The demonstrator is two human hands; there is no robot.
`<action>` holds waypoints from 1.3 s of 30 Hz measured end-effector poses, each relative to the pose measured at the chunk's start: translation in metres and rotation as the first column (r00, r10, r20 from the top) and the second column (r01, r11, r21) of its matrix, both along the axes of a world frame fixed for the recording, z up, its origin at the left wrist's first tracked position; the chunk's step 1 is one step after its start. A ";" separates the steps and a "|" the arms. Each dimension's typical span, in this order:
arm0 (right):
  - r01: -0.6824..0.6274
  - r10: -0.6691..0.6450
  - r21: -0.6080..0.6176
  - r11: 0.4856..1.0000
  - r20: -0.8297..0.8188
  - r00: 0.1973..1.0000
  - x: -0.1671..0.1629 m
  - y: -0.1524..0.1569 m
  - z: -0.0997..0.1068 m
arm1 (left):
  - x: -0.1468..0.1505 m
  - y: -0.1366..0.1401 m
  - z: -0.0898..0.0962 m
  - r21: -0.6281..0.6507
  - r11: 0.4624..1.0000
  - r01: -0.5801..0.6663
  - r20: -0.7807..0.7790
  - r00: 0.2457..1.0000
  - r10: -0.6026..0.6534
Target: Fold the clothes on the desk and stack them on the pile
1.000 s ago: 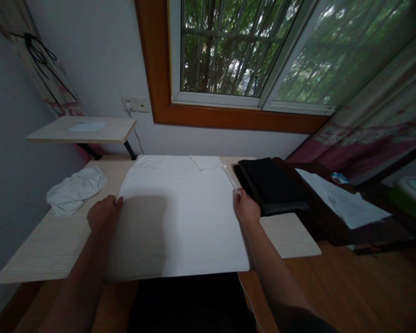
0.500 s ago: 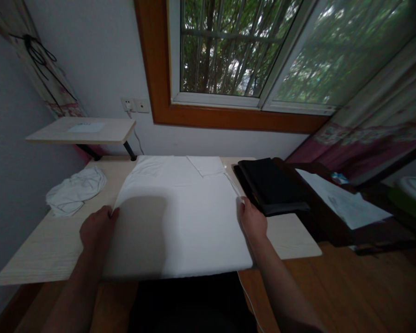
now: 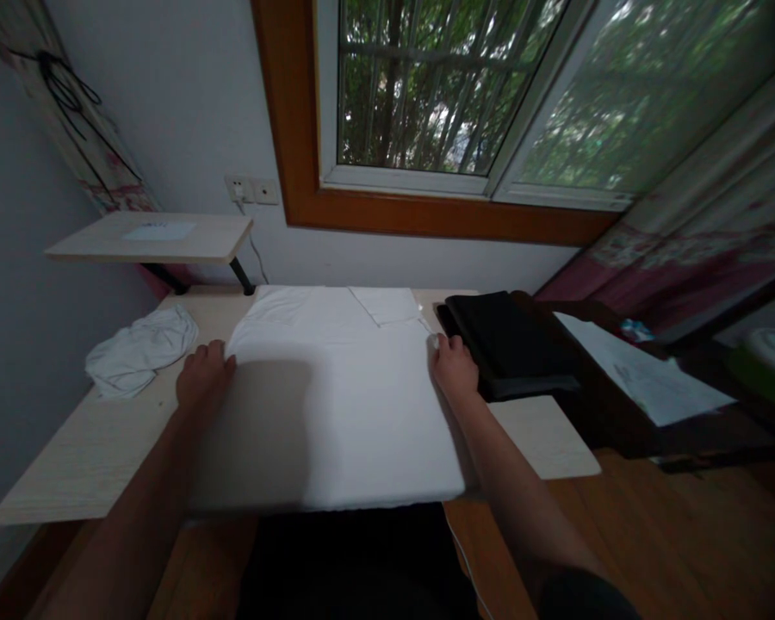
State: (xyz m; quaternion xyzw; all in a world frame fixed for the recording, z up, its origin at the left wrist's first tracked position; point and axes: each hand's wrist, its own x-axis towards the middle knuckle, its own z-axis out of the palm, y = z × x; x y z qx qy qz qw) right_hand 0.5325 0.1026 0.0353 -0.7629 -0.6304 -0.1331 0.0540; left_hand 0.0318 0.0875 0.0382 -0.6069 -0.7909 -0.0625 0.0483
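Observation:
A white shirt (image 3: 355, 413) lies spread flat on the pale wooden table, its front end hanging at the near edge. At the far end, sleeve-like flaps are folded over it. On the shirt's left edge, my left hand (image 3: 203, 379) is closed with the cloth at its fingertips. Across from it, my right hand (image 3: 455, 370) pinches the right edge, and a small bit of white cloth shows by the thumb. My shadow covers the left part of the shirt.
A crumpled white cloth (image 3: 142, 351) lies on the table (image 3: 71, 465) at left, below a small raised shelf (image 3: 213, 239). Black folders (image 3: 510, 344) sit beside my right hand. Further right are papers (image 3: 639, 370) on a dark surface. A window is ahead.
Both hands have slid away from me along the shirt's side edges, toward its far end. The shirt stays spread in place.

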 end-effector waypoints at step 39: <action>0.094 -0.097 -0.041 0.995 -0.086 0.991 0.003 -0.029 -0.011 | 0.007 -0.021 -0.007 -0.088 0.989 -0.121 0.061 0.990 0.127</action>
